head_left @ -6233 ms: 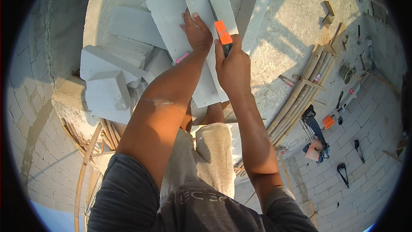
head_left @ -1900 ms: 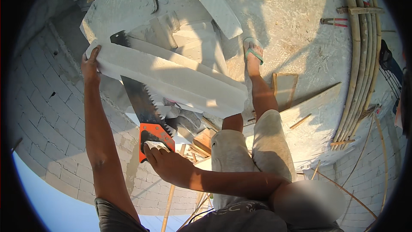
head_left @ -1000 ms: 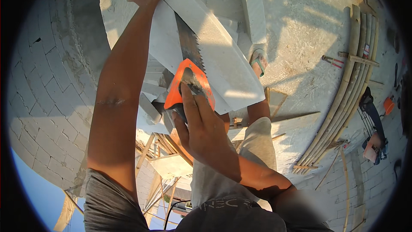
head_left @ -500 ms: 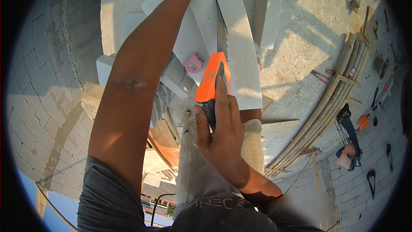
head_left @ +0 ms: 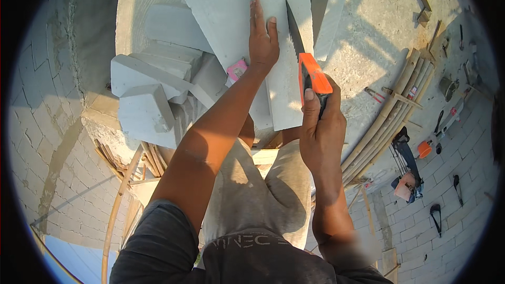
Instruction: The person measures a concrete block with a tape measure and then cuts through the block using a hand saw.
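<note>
My right hand grips a hand saw by its orange and black handle. The thumb lies along the handle. The saw's dark toothed blade points away from me along a dark line in pale lightweight concrete block. Left of the blade, my left hand lies on a long pale block, fingers stretched out and thumb apart. Between the block and my left forearm sits a pink tape measure, partly covered by the arm.
Cut pale blocks are piled at the left, and a broad slab lies beyond. Bamboo poles run along the right, near red-handled pliers. Farther right are an orange cup-like object and a dark bag.
The saw and my right hand have moved right and slightly away from me. My left hand, mostly out of view before, now lies nearer on the block. The view has shifted too.
</note>
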Motion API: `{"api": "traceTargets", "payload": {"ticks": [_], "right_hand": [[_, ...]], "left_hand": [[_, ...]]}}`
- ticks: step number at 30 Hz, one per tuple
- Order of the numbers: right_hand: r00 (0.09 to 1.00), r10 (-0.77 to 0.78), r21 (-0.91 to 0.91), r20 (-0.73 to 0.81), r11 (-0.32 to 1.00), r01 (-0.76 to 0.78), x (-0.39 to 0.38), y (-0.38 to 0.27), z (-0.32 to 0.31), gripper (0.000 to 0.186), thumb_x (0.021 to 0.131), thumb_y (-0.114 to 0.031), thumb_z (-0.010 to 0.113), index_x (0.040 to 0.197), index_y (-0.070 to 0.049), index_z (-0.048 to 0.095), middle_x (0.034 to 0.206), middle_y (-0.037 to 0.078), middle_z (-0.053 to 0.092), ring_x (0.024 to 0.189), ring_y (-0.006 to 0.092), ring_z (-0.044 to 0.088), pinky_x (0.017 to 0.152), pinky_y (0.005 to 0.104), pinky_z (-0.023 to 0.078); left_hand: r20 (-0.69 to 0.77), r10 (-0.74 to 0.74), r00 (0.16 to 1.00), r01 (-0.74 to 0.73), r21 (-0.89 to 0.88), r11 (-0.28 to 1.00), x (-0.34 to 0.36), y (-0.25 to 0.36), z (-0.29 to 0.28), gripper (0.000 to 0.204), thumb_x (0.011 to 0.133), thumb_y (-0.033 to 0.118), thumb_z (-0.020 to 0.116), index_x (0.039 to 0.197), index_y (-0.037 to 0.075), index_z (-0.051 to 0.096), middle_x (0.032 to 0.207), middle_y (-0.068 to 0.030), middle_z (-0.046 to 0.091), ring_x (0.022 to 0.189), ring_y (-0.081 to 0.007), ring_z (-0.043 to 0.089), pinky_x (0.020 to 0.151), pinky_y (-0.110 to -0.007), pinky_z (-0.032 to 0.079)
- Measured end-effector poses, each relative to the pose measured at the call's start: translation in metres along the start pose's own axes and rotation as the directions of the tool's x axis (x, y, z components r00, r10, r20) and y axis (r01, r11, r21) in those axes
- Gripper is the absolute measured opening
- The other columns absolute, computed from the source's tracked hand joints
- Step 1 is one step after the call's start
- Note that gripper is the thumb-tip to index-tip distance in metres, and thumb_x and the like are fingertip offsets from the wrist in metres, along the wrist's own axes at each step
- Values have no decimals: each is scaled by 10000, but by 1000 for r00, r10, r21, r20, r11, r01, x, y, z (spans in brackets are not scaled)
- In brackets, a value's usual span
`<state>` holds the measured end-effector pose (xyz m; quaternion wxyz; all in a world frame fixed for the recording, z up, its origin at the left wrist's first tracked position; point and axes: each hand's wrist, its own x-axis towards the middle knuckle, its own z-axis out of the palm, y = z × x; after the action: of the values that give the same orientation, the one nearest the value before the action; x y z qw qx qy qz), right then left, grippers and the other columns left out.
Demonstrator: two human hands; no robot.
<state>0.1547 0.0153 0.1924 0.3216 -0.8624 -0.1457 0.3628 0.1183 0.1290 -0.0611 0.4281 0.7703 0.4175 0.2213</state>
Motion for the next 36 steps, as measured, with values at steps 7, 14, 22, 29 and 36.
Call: {"api": "traceTargets", "payload": {"ticks": [7,14,22,29,36], "right_hand": [[999,25,-10,24,1000,-25,-31,6,5,454,1030,-131,606,1430,31,464,1029,278,702,889,437,735,725,474,563],[993,119,-93,12,989,-117,-100,2,-14,342,1025,-108,613,1327,11,505,978,268,705,802,461,715,668,507,538],[994,98,-112,-38,989,-102,-92,0,2,268,1024,-114,630,1237,10,524,827,234,712,765,425,735,648,486,553],[988,133,-104,-80,985,-141,-40,23,20,226,1043,-193,623,1104,3,527,761,234,670,688,448,680,600,479,516],[996,42,-110,-77,993,-51,-144,27,9,234,987,-99,676,1132,25,541,828,241,697,750,429,728,635,452,570]], "left_hand": [[25,-103,994,103,-13,995,-2,1,-13,604,1119,218,362,1655,53,138,1657,-247,305,1489,-417,386,1195,-432,395],[70,-191,979,198,-97,975,1,9,-19,603,1119,221,327,1643,-6,132,1671,-241,292,1528,-401,322,1240,-408,307],[100,-244,965,252,-77,965,5,0,-11,605,1113,230,356,1665,130,129,1639,-232,352,1462,-426,416,1186,-442,412],[64,-158,985,162,-69,984,-4,13,4,608,1109,225,352,1664,127,123,1635,-227,361,1455,-433,421,1180,-445,417],[-8,-108,994,108,6,994,0,-11,-13,607,1106,230,351,1663,127,131,1642,-225,348,1452,-435,424,1184,-454,419]]}}
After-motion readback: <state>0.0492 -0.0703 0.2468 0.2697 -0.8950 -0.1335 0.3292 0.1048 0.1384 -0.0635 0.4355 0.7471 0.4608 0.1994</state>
